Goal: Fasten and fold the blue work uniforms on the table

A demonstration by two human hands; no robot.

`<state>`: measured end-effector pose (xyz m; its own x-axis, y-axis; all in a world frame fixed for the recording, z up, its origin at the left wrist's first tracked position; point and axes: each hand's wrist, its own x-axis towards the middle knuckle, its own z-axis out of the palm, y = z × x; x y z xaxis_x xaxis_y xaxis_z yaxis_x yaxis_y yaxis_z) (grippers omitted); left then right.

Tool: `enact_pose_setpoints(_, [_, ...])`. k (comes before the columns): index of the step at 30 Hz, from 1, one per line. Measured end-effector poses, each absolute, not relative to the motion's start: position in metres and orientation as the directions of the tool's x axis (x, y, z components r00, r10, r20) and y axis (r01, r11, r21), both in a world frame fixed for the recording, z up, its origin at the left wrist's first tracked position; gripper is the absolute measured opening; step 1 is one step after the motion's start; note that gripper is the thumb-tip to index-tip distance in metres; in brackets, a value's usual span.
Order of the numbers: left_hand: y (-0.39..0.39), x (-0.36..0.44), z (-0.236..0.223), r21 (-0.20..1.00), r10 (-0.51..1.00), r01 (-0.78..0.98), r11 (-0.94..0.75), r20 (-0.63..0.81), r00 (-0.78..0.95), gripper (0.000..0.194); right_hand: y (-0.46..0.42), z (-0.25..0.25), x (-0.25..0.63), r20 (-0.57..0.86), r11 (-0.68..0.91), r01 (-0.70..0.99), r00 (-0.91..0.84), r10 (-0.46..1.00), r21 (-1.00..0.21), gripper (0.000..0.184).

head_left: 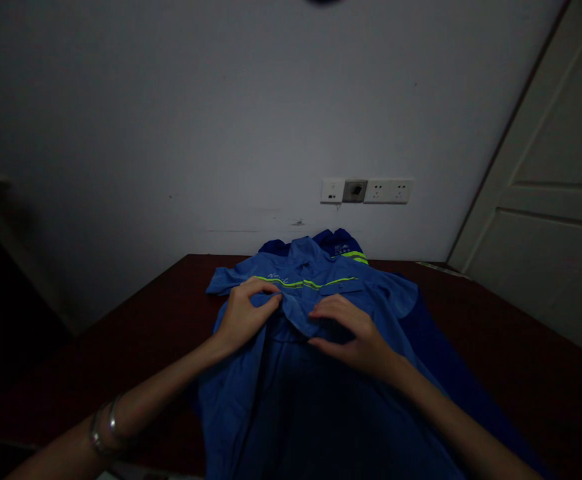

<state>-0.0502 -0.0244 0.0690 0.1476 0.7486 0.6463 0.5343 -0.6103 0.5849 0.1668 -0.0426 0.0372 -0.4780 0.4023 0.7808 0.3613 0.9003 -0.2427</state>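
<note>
A blue short-sleeved shirt [388, 303] with yellow-green stripes across its chest lies spread on the table, its collar toward the wall. Its front is parted below the chest. My left hand [251, 310] pinches the edge of the front opening between thumb and fingers. Close by on the right, my right hand [353, 333] has its thumb and fingers apart beside the turned-up front flap [297, 315], without a visible grip on it. A darker blue garment [433, 340] lies underneath, showing at the right and behind the collar. The lower shirt is in deep shadow.
The dark red table [161, 320] reaches back to a pale wall [195, 133]. Sockets and a switch panel [365, 191] sit on that wall above the collar. At the right stands a white panelled door [551, 220]. The lighting is dim.
</note>
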Motion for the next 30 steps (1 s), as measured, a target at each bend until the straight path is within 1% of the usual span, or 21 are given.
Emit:
enact_pose_setpoints(3, [-0.025,-0.05,0.071,0.579,0.742,0.534,-0.616,0.655,0.145,0.008,-0.045,0.035,0.163,0.788,0.896,0.417,-0.495,0.366,-0.154,0.029])
enact_pose_setpoints(6, [-0.025,-0.051,0.072,0.576,0.738,0.529,-0.623,0.657,0.154,0.008,-0.044,0.032,0.162,0.808,0.886,0.452,-0.481,0.339,-0.103,0.019])
enact_pose_setpoints(10, [-0.025,-0.057,0.07,0.583,0.739,0.509,-0.634,0.651,0.174,0.008,-0.041,0.032,0.167,0.859,0.886,0.45,-0.405,0.314,-0.112,0.018])
enact_pose_setpoints(13, [-0.026,-0.062,0.069,0.582,0.731,0.474,-0.661,0.643,0.23,0.01,-0.038,0.036,0.171,0.893,0.883,0.455,-0.341,0.294,-0.117,0.02])
enact_pose_setpoints(19, [-0.034,-0.058,0.074,0.594,0.718,0.418,-0.687,0.645,0.263,0.011,-0.033,0.036,0.166,0.891,0.886,0.459,-0.37,0.263,-0.071,0.022])
enact_pose_setpoints(21, [-0.035,-0.053,0.075,0.613,0.735,0.41,-0.675,0.607,0.302,0.017,-0.033,0.034,0.162,0.882,0.891,0.451,-0.393,0.258,-0.06,0.022])
enact_pose_setpoints(24, [-0.036,-0.043,0.071,0.674,0.779,0.395,-0.624,0.505,0.37,0.03,-0.033,0.032,0.159,0.875,0.895,0.441,-0.408,0.261,-0.061,0.022])
enact_pose_setpoints(27, [-0.035,-0.033,0.064,0.761,0.842,0.376,-0.528,0.41,0.351,0.026,-0.032,0.031,0.158,0.871,0.9,0.428,-0.407,0.276,-0.085,0.022])
enact_pose_setpoints(30, [-0.032,-0.026,0.056,0.799,0.863,0.347,-0.491,0.393,0.316,0.016,-0.031,0.03,0.16,0.853,0.893,0.43,-0.41,0.323,-0.132,0.022])
